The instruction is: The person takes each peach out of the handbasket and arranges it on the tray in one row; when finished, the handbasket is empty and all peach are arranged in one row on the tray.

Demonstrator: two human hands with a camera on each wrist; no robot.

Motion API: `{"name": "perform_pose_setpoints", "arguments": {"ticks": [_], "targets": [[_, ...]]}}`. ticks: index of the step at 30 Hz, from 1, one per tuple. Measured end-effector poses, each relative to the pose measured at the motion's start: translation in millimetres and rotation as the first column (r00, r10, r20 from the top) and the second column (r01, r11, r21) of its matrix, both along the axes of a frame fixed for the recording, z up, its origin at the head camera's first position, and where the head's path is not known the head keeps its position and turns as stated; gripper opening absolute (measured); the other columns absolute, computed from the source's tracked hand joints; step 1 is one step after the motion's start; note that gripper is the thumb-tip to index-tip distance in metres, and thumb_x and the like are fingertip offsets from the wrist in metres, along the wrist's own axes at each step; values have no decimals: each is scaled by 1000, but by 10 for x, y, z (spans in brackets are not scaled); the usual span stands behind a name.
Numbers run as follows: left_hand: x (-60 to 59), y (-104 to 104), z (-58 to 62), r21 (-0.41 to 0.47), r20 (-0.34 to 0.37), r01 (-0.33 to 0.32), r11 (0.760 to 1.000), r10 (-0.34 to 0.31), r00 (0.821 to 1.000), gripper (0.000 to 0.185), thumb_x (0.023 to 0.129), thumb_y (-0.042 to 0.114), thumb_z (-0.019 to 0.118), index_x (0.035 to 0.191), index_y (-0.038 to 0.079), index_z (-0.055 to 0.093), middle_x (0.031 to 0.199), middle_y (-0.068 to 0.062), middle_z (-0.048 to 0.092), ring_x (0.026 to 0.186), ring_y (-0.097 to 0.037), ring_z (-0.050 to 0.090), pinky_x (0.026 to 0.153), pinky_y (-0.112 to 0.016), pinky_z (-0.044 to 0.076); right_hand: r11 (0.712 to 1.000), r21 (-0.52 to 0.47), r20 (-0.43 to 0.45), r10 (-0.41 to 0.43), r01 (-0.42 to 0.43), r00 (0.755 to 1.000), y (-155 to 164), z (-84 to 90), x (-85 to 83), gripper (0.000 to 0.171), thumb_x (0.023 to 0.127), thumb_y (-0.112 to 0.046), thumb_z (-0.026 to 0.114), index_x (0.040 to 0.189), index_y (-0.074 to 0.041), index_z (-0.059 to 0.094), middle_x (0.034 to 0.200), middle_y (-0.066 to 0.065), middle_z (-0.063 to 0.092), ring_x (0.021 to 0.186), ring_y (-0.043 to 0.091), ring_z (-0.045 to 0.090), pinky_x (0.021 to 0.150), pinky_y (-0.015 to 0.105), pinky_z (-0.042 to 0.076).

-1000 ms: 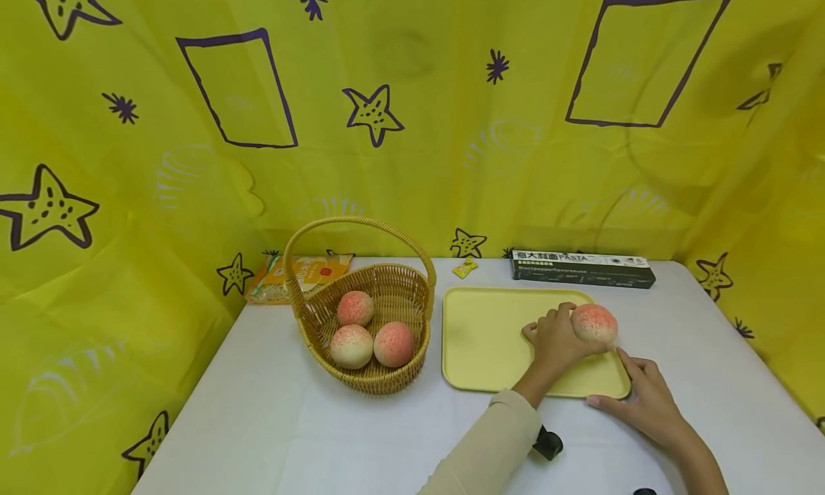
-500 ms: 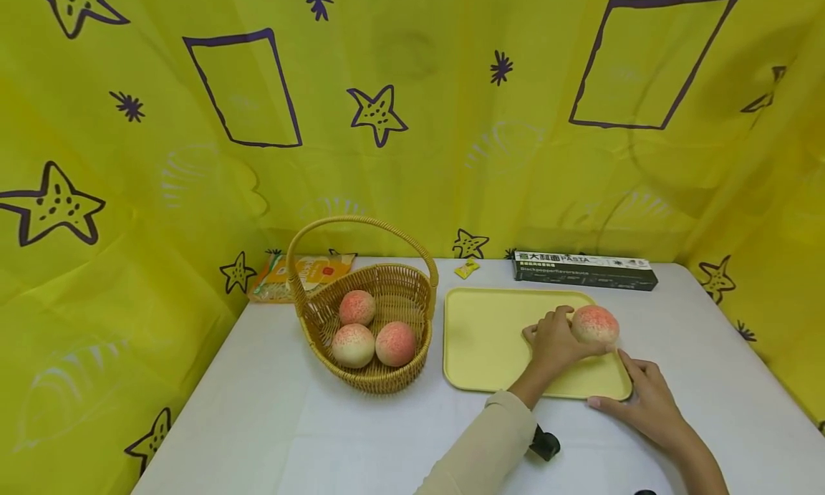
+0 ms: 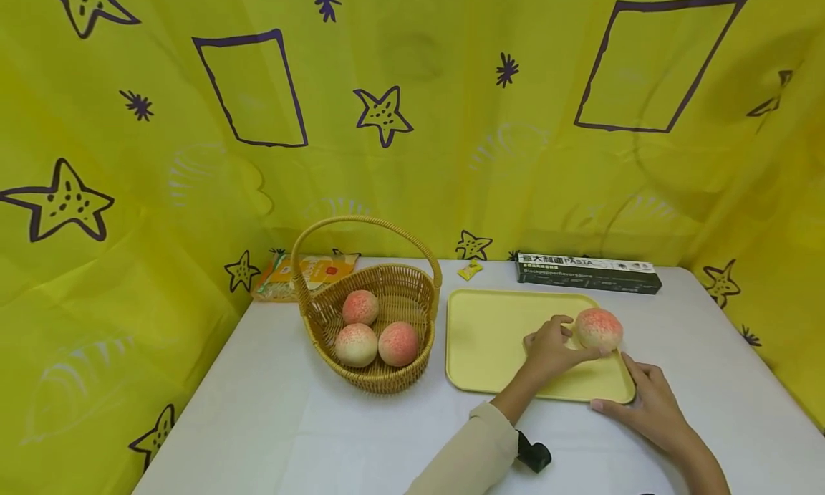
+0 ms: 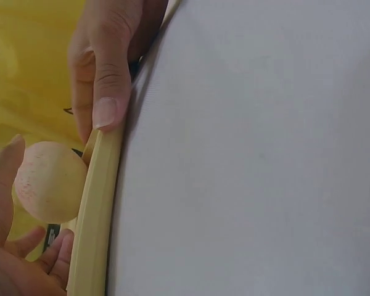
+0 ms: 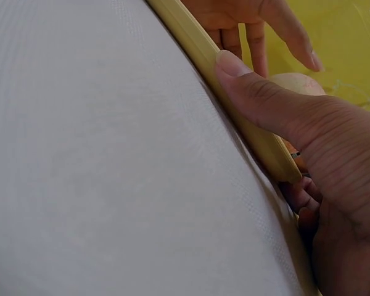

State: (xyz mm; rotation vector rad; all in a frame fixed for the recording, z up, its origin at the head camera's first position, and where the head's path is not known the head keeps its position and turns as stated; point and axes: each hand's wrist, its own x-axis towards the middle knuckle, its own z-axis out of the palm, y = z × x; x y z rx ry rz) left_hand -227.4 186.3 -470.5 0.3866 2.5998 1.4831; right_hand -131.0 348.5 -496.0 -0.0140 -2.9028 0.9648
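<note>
A pink-and-cream peach (image 3: 599, 330) rests on the right part of the yellow tray (image 3: 483, 337). Around its near left side is my left hand (image 3: 551, 348), thumb and fingers spread; the left wrist view shows gaps between the fingers and the peach (image 4: 49, 182). My right hand (image 3: 654, 409) grips the tray's near right corner. In the right wrist view its thumb lies on the tray rim (image 5: 259, 135), with fingertips curled beneath. Left of the tray, a wicker basket (image 3: 374, 387) with a tall handle holds three similar peaches (image 3: 356, 345).
Behind the basket lies an orange-and-clear food packet (image 3: 273, 284). A small yellow wrapped sweet (image 3: 470, 269) and a dark pasta box (image 3: 588, 274) sit along the back edge of the white table (image 3: 258, 423). A yellow patterned curtain (image 3: 438, 180) encloses the back and sides.
My left hand has loosened from the peach, its fingers drawing back to the left and slightly down. The peach stays on the tray, and my right hand keeps its grip. The head view shifts slightly.
</note>
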Motion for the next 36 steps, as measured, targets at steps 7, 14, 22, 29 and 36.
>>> {"name": "perform_pose_setpoints", "arguments": {"ticks": [7, 14, 22, 29, 36], "targets": [[30, -123, 73, 70, 147, 3, 998, -14, 989, 44, 75, 47, 81, 111, 29, 63, 93, 13, 63, 87, 0, 53, 84, -28, 35, 1000, 1, 38, -2, 2, 999, 1, 10, -13, 111, 82, -43, 76, 151, 12, 9, 131, 42, 26, 118, 55, 31, 91, 68, 32], [59, -317, 124, 175, 281, 131, 976, -177, 943, 28, 81, 40, 78, 105, 28, 67, 94, 11, 63, 83, -6, 57, 69, -26, 47, 1000, 4, 54, -6, 6, 999, -1, 3, -24, 110, 83, -45, 75, 151, 11, 9, 130, 41, 27, 117, 53, 33, 90, 68, 33], [-7, -629, 323, 218, 279, 542, 812, -584, 762, 34, 94, 26, 66, 126, 20, 60, 103, 13, 65, 95, -1, 61, 83, -20, 50, 1000, 8, 31, -2, 2, 1000, -1, 6, -19, 111, 81, -44, 77, 151, 10, 10, 129, 41, 29, 115, 53, 35, 87, 67, 35], [-30, -915, 630, 157, 220, 760, 630, -773, 595, 44, 97, 17, 61, 139, 13, 50, 126, 3, 62, 110, 1, 58, 94, -16, 46, 1000, -3, 35, -6, 6, 999, 1, 16, -27, 112, 81, -44, 77, 152, 9, 9, 129, 40, 28, 115, 53, 35, 86, 67, 35], [-96, -1256, 813, 147, 120, 780, 608, -794, 596, 45, 98, 16, 59, 140, 13, 47, 136, -8, 56, 111, -1, 60, 98, -19, 46, 1000, 0, 56, -15, 15, 998, 17, 4, -39, 112, 81, -45, 77, 152, 10, 9, 129, 41, 28, 116, 54, 33, 90, 67, 33]]}}
